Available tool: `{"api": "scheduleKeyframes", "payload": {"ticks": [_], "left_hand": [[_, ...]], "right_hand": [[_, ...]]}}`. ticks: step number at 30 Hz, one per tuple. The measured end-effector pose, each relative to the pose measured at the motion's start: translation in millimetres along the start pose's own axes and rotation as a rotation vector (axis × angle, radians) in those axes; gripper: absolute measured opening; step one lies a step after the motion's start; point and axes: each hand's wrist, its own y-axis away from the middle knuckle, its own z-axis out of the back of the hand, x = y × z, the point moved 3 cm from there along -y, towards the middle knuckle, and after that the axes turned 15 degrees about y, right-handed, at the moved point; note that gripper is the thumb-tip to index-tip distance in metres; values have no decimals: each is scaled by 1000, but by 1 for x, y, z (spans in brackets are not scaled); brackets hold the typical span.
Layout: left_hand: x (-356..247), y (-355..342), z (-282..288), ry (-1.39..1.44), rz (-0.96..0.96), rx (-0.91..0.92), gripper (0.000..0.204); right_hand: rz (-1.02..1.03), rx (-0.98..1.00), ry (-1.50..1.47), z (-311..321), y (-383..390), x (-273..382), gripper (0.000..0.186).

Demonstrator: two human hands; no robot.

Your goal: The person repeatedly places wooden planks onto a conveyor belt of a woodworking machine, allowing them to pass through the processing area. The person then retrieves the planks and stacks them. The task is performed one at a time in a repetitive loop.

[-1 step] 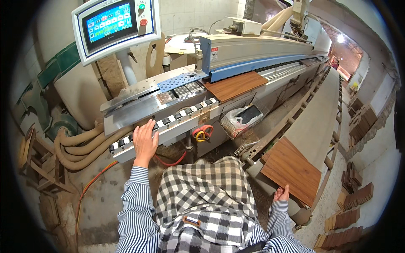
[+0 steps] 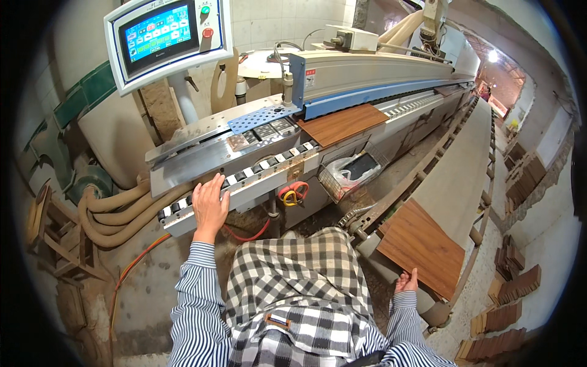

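Note:
My left hand [image 2: 211, 207] lies open over the near end of a rail with black and white rollers [image 2: 244, 174], fingers stretched out. At the right, my right hand [image 2: 406, 281] is at the near edge of a brown wood-grain panel [image 2: 425, 248], thumb up against the edge and fingers curled. That panel rests at the near end of a long conveyor belt [image 2: 461, 177], with a corner of another brown piece showing at its left. Another wood-grain panel [image 2: 342, 125] lies partly beneath the blue-edged beam of the edge-banding machine [image 2: 379, 70].
A control screen [image 2: 158, 38] with green and red buttons stands at upper left. A wire basket [image 2: 351, 174] holds a plastic bag and a dark flat object. Hoses [image 2: 116, 226] run along the left floor. Stacked brown boards [image 2: 516, 284] line the right wall.

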Motion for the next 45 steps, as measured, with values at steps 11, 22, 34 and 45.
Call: {"api": "scheduleKeyframes", "payload": {"ticks": [11, 22, 34, 45], "left_hand": [[3, 1, 2, 15, -1, 26, 45], [-34, 28, 30, 358, 116, 38, 50], [-99, 92, 95, 155, 80, 318, 68], [20, 62, 94, 48, 216, -60, 50]], "right_hand": [[-136, -12, -167, -6, 49, -4, 41], [82, 491, -4, -76, 98, 32, 19], [-110, 1273, 176, -323, 228, -4, 23], [-97, 1396, 360, -348, 253, -9, 44]]}}
